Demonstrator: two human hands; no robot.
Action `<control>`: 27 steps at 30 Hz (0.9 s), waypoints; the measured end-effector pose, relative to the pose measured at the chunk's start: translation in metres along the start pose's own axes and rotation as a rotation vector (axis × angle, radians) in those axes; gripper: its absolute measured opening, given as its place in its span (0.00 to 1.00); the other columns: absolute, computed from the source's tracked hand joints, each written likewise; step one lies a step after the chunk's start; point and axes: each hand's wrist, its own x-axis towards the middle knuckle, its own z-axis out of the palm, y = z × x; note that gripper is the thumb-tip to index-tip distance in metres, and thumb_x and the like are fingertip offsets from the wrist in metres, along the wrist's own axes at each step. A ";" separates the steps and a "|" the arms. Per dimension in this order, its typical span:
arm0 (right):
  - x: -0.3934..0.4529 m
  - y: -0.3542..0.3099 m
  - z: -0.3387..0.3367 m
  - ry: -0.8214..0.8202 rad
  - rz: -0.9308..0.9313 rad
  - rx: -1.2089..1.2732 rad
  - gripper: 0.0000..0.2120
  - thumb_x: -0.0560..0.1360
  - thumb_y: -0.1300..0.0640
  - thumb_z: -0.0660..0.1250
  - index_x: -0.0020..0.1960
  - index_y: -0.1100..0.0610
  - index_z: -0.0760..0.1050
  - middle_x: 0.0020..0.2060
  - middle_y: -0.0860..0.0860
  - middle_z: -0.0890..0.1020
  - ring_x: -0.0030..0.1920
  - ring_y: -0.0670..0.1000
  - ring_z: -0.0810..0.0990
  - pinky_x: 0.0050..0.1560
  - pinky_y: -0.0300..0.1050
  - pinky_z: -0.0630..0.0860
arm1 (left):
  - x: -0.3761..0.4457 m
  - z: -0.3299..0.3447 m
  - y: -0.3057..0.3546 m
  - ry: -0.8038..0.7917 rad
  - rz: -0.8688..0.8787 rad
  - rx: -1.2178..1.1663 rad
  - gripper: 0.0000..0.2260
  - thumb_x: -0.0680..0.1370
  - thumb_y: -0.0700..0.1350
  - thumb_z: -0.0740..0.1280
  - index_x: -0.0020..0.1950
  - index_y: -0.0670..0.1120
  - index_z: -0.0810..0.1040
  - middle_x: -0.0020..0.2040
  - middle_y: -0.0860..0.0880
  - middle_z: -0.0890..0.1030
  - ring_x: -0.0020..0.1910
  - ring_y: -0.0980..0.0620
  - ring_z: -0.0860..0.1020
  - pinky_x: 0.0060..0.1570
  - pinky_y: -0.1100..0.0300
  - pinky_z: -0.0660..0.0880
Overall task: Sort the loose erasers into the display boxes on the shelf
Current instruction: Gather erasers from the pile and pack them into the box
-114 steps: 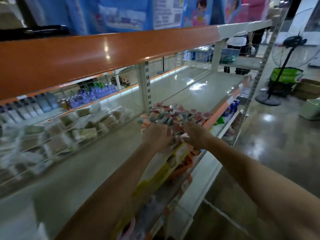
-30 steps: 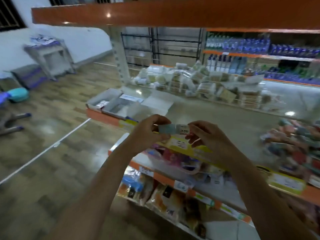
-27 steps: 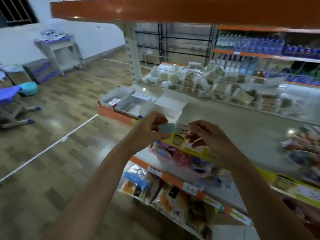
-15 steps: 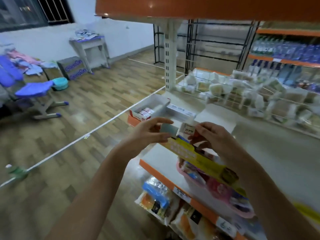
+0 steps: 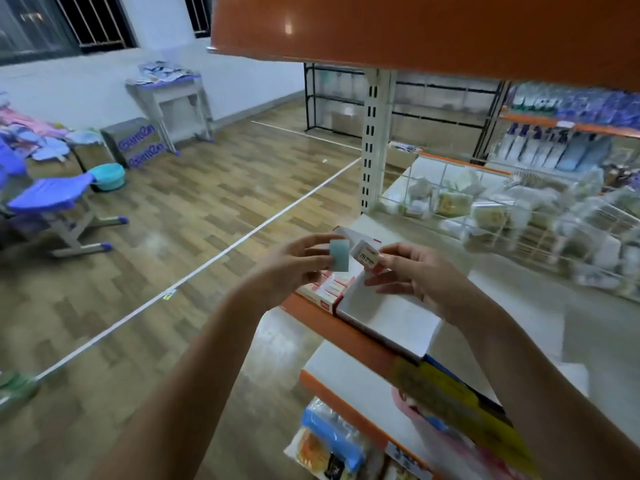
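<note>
Erasers now apart — teal eraser (image 5: 338, 255) left hand (image 5: 294, 268), white eraser (image 5: 367, 253) right hand (image 5: 412, 275).

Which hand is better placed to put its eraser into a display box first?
Probably the right hand. It holds the white 2B eraser directly above the open white display box. The left hand holds the teal eraser nearer the shelf's end.
</note>
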 end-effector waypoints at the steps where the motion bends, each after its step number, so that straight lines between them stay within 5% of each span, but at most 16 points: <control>1: 0.008 0.002 0.004 0.015 0.003 0.013 0.07 0.78 0.63 0.61 0.55 0.61 0.74 0.45 0.58 0.82 0.41 0.54 0.84 0.38 0.40 0.80 | 0.006 -0.009 0.001 -0.024 -0.018 0.012 0.16 0.77 0.33 0.63 0.63 0.44 0.75 0.47 0.48 0.82 0.39 0.56 0.78 0.37 0.66 0.74; 9: 0.068 0.009 0.041 0.165 0.006 0.071 0.13 0.74 0.67 0.66 0.56 0.56 0.74 0.43 0.58 0.81 0.40 0.55 0.84 0.43 0.44 0.81 | 0.059 -0.073 0.020 -0.265 -0.121 0.145 0.15 0.78 0.38 0.63 0.63 0.49 0.74 0.52 0.44 0.81 0.45 0.52 0.82 0.39 0.64 0.77; 15: 0.091 0.013 0.063 0.349 0.024 -0.244 0.15 0.72 0.68 0.68 0.56 0.56 0.73 0.44 0.57 0.79 0.40 0.53 0.83 0.43 0.44 0.81 | 0.094 -0.096 0.016 -0.368 -0.019 0.481 0.23 0.74 0.38 0.69 0.68 0.49 0.69 0.51 0.49 0.78 0.46 0.55 0.79 0.40 0.66 0.75; 19: 0.092 0.021 0.060 0.456 0.147 -0.591 0.12 0.74 0.61 0.68 0.54 0.52 0.70 0.47 0.50 0.79 0.41 0.48 0.82 0.38 0.39 0.78 | 0.110 -0.101 0.004 -0.337 0.048 0.641 0.20 0.74 0.37 0.69 0.64 0.46 0.69 0.49 0.55 0.76 0.46 0.58 0.78 0.39 0.68 0.76; 22: 0.093 0.024 0.058 0.452 0.210 -0.865 0.12 0.74 0.57 0.68 0.55 0.50 0.69 0.47 0.46 0.77 0.44 0.44 0.78 0.38 0.35 0.74 | 0.116 -0.105 -0.002 -0.328 0.089 0.707 0.18 0.73 0.37 0.69 0.60 0.47 0.71 0.48 0.58 0.74 0.46 0.60 0.76 0.44 0.65 0.77; 27: 0.108 0.026 0.065 0.406 0.216 -0.976 0.12 0.75 0.54 0.68 0.56 0.53 0.72 0.50 0.48 0.77 0.47 0.46 0.77 0.45 0.39 0.76 | 0.122 -0.110 -0.006 -0.392 0.121 0.722 0.17 0.73 0.37 0.69 0.60 0.48 0.74 0.51 0.56 0.77 0.47 0.59 0.78 0.43 0.66 0.77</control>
